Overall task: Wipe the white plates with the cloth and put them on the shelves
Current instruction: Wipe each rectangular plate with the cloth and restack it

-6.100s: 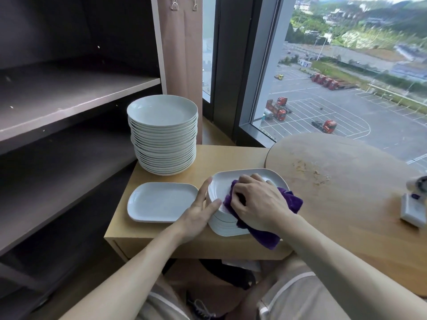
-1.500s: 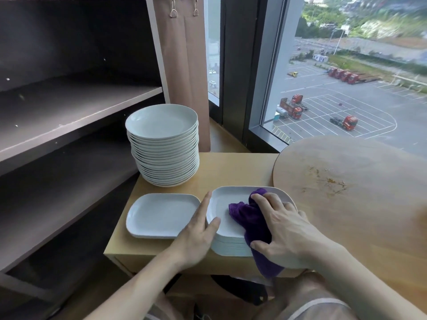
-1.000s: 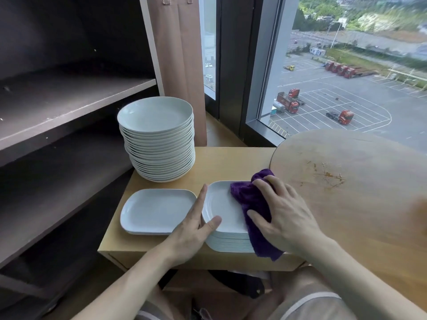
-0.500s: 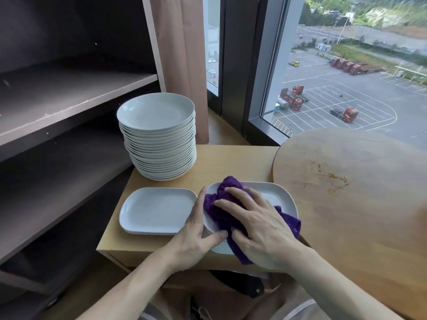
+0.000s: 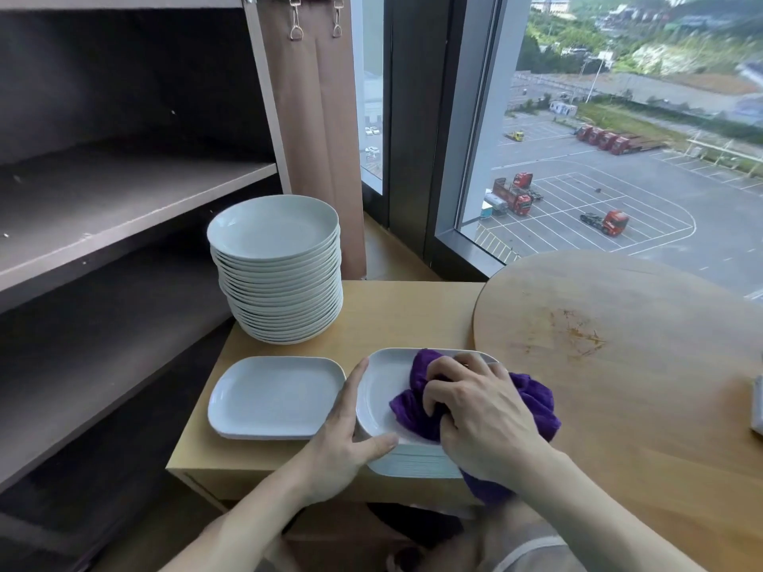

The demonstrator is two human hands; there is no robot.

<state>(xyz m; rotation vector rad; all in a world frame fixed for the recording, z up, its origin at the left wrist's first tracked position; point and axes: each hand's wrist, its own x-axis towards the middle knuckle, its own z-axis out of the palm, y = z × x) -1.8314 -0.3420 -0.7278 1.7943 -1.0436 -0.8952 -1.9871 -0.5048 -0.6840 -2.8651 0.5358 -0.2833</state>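
Your shelves [image 5: 124, 200] fill the left of the view. Two boards show; the unit is cut off at the top and left edges.

The round table [image 5: 640, 406] is cut off at the right edge. The low wooden table [image 5: 404, 315] touches it and carries all the plates.

One stack of round plates [image 5: 280, 291] stands at the back left; its rims sit too close together to count. One single rectangular plate [image 5: 276, 396] lies in front of it. One stack of rectangular plates [image 5: 413, 462] lies just beside that plate; your hands hide its count.

One purple cloth [image 5: 532, 402] lies on the top plate, partly hidden.

Your right hand [image 5: 483, 419] grips the bunched cloth with curled fingers. Your left hand [image 5: 342, 443] braces the stack's near left corner, index finger and thumb straight; its other fingers are hidden.
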